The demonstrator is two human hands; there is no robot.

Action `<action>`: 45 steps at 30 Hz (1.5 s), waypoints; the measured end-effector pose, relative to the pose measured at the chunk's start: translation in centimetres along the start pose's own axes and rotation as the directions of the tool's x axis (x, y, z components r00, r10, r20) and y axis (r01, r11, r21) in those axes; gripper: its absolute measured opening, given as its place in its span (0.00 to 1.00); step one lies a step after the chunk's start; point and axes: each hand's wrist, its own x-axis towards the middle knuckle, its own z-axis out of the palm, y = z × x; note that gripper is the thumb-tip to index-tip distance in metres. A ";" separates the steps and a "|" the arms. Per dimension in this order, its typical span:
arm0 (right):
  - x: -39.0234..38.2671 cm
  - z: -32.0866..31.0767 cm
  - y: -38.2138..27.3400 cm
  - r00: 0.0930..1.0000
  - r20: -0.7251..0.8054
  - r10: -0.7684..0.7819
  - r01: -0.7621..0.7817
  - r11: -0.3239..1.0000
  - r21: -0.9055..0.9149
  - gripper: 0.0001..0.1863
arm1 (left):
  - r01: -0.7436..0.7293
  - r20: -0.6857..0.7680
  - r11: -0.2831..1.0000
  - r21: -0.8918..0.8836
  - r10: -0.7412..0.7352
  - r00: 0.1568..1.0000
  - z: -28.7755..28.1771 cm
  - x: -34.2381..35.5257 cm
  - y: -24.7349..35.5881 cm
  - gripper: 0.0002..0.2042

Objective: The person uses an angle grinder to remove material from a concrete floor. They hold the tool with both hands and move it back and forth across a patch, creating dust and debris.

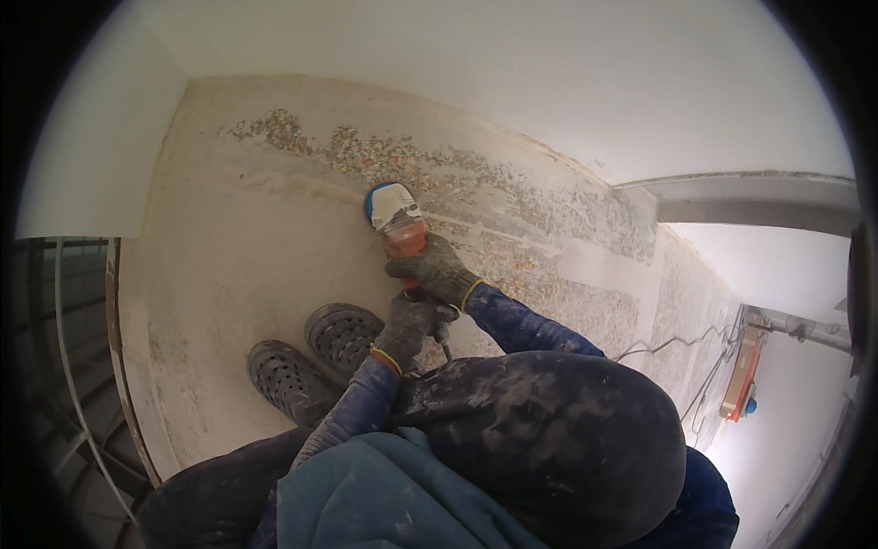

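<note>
An orange angle grinder point(402, 240) with a white dusty guard and a blue rim rests against the dusty floor point(265, 238) in front of me. My right hand point(439, 271), in a grey knit glove with a yellow cuff, wraps round the grinder's body. Behind it, nearer to me, my left hand point(409, 328) in a matching glove is closed round the rear end of the tool. A dark cord point(445, 349) hangs down by that hand. The guard hides most of the disc. Speckled bare aggregate point(375, 156) shows just beyond the tool.
My black clogs point(282, 377) stand close on the left. White walls point(512, 55) border the far side. At the left edge is a metal railing point(73, 384) beside steps. On the right lie a loose cable point(672, 346) and a long orange-sided object point(743, 375) near a doorway.
</note>
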 end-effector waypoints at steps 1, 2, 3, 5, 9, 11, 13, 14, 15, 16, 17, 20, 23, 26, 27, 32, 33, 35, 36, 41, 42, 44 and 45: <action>0.1 0.1 -0.3 1.000 -0.001 -0.004 0.004 1.000 -0.027 0.33 | 0.028 -0.017 1.000 -0.004 -0.028 0.999 0.0 -0.1 0.1 0.11; 0.0 0.1 -0.6 1.000 -0.016 0.011 -0.012 0.997 -0.079 0.34 | 0.030 -0.017 0.998 -0.046 -0.031 0.999 0.0 -0.1 0.2 0.11; -0.1 0.1 -0.9 1.000 0.002 -0.011 0.011 0.999 -0.042 0.34 | 0.033 -0.016 0.996 -0.088 -0.034 0.999 -0.1 -0.1 0.3 0.11; -0.3 0.1 -1.4 0.999 0.008 -0.032 0.032 0.999 -0.025 0.34 | 0.023 -0.010 0.991 -0.130 -0.025 1.000 -0.4 -0.1 0.3 0.11; -0.2 0.5 -2.0 1.000 -0.001 0.011 -0.011 0.998 -0.056 0.34 | -0.052 0.085 0.961 -0.270 0.078 0.993 -1.1 -0.2 -0.5 0.10; -0.1 0.5 -2.0 0.999 0.007 0.042 -0.041 0.993 -0.107 0.33 | -0.063 0.132 0.938 -0.342 0.114 0.985 -1.4 -0.3 -0.9 0.10; -0.2 0.4 -1.9 1.000 0.026 0.017 -0.014 0.992 -0.124 0.33 | -0.037 0.136 0.950 -0.309 0.083 0.987 -1.3 -0.3 -1.2 0.10; -0.3 0.3 -1.9 0.999 0.031 0.011 -0.007 0.990 -0.138 0.32 | -0.020 0.131 0.960 -0.280 0.059 0.990 -1.2 -0.2 -1.2 0.10; -0.4 0.1 -1.9 0.999 0.034 -0.001 0.006 0.990 -0.137 0.32 | -0.007 0.125 0.967 -0.256 0.041 0.991 -1.1 -0.2 -1.2 0.10; -0.5 0.1 -1.8 0.999 0.038 -0.013 0.018 0.990 -0.137 0.32 | 0.005 0.120 0.972 -0.233 0.024 0.993 -1.1 -0.1 -1.1 0.10; -0.6 0.0 -1.8 0.999 0.037 -0.022 0.027 0.990 -0.139 0.32 | 0.011 0.116 0.974 -0.225 0.016 0.993 -1.0 -0.1 -1.0 0.10; -0.9 0.1 -1.9 0.999 0.015 -0.044 0.046 0.983 -0.176 0.31 | 0.009 0.124 0.971 -0.241 0.021 0.992 -0.9 -0.6 -0.6 0.10; -1.2 0.1 -2.0 1.000 0.006 -0.004 0.005 0.984 -0.178 0.30 | 0.011 0.122 0.962 -0.273 0.023 0.992 -0.7 -1.0 -0.4 0.09; -1.4 0.0 -2.1 0.999 0.004 -0.041 0.041 0.983 -0.178 0.28 | 0.059 0.075 0.970 -0.234 -0.042 0.996 -0.2 -0.7 -0.4 0.09; -1.5 -0.1 -2.1 0.999 0.014 -0.030 0.032 0.985 -0.169 0.28 | 0.059 0.076 0.969 -0.239 -0.042 0.996 -0.1 -0.6 -0.5 0.09; -2.0 -0.5 -1.7 0.999 -0.022 0.024 -0.026 0.993 -0.111 0.28 | 0.046 0.164 0.976 -0.211 -0.011 0.986 -0.3 -0.2 -1.2 0.10; -2.0 -0.5 -1.5 0.999 -0.030 0.023 -0.027 0.993 -0.112 0.28 | 0.050 0.149 0.973 -0.226 -0.016 0.989 -0.1 -0.2 -1.4 0.09; -1.8 -0.5 -1.1 0.999 -0.050 0.022 -0.029 0.989 -0.144 0.28 | 0.054 0.150 0.968 -0.243 -0.017 0.989 0.0 -0.2 -1.6 0.08; -1.8 -0.5 -0.8 0.999 -0.047 0.020 -0.024 0.995 -0.098 0.27 | 0.053 0.167 0.968 -0.245 -0.011 0.986 0.1 -0.3 -1.6 0.08; -2.2 -0.7 0.0 0.995 -0.051 0.091 -0.091 0.996 0.009 0.27 | 0.083 0.175 0.972 -0.219 -0.045 0.984 0.7 -0.2 -1.6 0.09; -2.4 -0.9 0.1 0.996 -0.040 0.076 -0.076 0.997 -0.001 0.27 | 0.097 0.178 0.969 -0.229 -0.056 0.982 0.9 -0.3 -1.6 0.09; -2.6 -1.1 0.2 0.996 -0.041 0.080 -0.083 0.994 -0.072 0.29 | 0.113 0.185 0.974 -0.194 -0.077 0.980 1.1 -0.3 -1.6 0.09; -2.7 -1.2 0.3 0.995 -0.045 0.088 -0.089 0.996 -0.024 0.29 | 0.116 0.188 0.982 -0.150 -0.087 0.978 1.2 -0.3 -1.5 0.10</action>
